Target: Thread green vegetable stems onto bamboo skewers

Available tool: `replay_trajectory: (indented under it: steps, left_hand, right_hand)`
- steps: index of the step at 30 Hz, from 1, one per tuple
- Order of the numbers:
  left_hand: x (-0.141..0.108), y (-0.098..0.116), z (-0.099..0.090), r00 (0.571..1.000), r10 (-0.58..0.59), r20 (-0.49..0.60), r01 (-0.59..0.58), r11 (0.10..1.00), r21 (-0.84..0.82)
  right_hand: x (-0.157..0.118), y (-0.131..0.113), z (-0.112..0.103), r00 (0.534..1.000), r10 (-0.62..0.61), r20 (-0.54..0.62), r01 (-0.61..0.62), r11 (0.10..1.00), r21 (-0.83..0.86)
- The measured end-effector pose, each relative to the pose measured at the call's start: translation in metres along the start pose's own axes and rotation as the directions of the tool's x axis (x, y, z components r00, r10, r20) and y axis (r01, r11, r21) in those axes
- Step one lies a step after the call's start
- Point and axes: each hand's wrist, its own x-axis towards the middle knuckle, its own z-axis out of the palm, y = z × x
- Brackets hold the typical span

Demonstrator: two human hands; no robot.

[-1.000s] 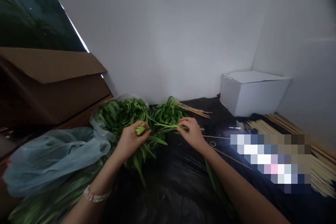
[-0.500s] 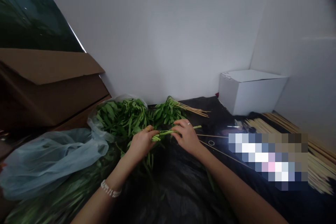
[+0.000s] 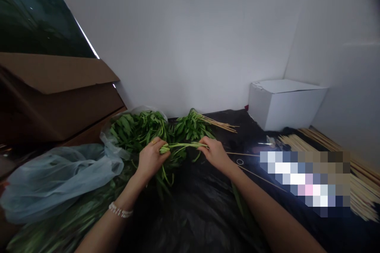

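Note:
Green stems stretch between my two hands over the black sheet. My left hand is closed round a small bundle of them, with leaves hanging below it. The fingers of my right hand pinch the stems' other end. Just behind my hands lie a heap of leafy greens in a clear plastic bag and a smaller leafy bunch with thin sticks pointing right.
At the left are an open cardboard box and a pale plastic bag. A white box stands at the back right. Many thin sticks lie at the right, by a blurred-out patch. A small ring rests on the black sheet.
My left hand has moved left with its bundle, and my right hand slightly right. More stem shows between them, stretched out.

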Motion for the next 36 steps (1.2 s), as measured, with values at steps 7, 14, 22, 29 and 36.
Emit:
replay_trajectory:
  steps: [7, 14, 22, 29, 36]
  left_hand:
    - [0.011, -0.059, -0.009, 0.813, -0.565, -0.141, 0.445, 0.759, -0.476]
    - [0.004, -0.058, -0.021, 0.913, -0.387, -0.126, 0.273, 0.813, -0.514]
    - [0.001, -0.022, -0.029, 0.978, -0.207, -0.02, 0.163, 0.822, -0.545]
    - [0.002, 0.019, -0.011, 0.995, 0.099, 0.01, -0.091, 0.947, -0.308]
    - [0.006, 0.023, 0.013, 0.95, 0.284, 0.13, -0.287, 0.958, 0.005]
  right_hand:
    - [0.005, 0.012, -0.01, 0.99, 0.075, -0.117, -0.069, 0.996, 0.055]
    - [0.004, 0.017, -0.005, 0.989, 0.078, -0.124, -0.086, 0.994, -0.064]
    - [0.0, 0.008, -0.002, 0.997, 0.007, -0.074, -0.021, 0.981, -0.191]
    - [-0.002, 0.002, 0.001, 0.997, -0.057, -0.06, 0.043, 0.974, -0.222]
    - [-0.003, -0.003, 0.001, 0.996, -0.082, -0.02, 0.075, 0.97, -0.23]
